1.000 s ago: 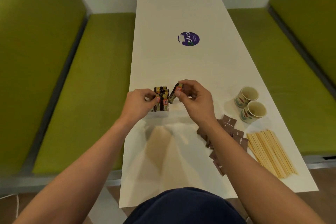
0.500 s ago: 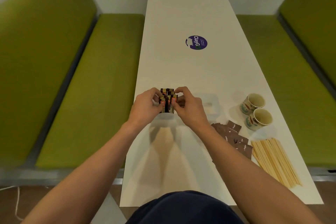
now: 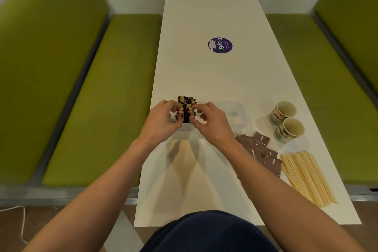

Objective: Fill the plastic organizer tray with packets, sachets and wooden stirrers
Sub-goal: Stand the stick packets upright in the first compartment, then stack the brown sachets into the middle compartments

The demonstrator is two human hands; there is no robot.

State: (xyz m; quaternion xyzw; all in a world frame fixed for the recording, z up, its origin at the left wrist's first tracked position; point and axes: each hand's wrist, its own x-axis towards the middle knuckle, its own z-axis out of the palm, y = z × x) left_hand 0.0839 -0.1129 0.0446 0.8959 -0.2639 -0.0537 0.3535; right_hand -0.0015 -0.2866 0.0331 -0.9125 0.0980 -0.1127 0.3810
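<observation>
- Nearest, a dark blue garment [image 3: 206, 233] filled the bottom edge, with both bare forearms reaching out over the white counter [image 3: 204, 80].
- To the right, a sheaf of wooden stirrers [image 3: 306, 176] lay flat near the counter's right edge, fanned slightly.
- Just left of the stirrers, brown sugar sachets [image 3: 263, 153] lay in a loose overlapping heap, partly hidden by the right forearm.
- Beyond those, two patterned paper cups [image 3: 286, 120] stood side by side, mouths tipped toward the camera.
- At the counter's left side, the left hand [image 3: 161, 122] and the right hand [image 3: 212, 122] closed in from either side on a bundle of dark packets [image 3: 186, 108], fingertips pinching them, the packets standing on end.
- The clear plastic organizer tray [image 3: 235, 114] sat between the hands and the cups, its outline faint against the white surface; the packets appeared to stand at its left end, though the tray's walls there could not be made out.
- Farther off, a round purple sticker [image 3: 220, 45] lay on the bare counter.
- Green upholstered benches [image 3: 102, 96] flanked the counter on both sides.
</observation>
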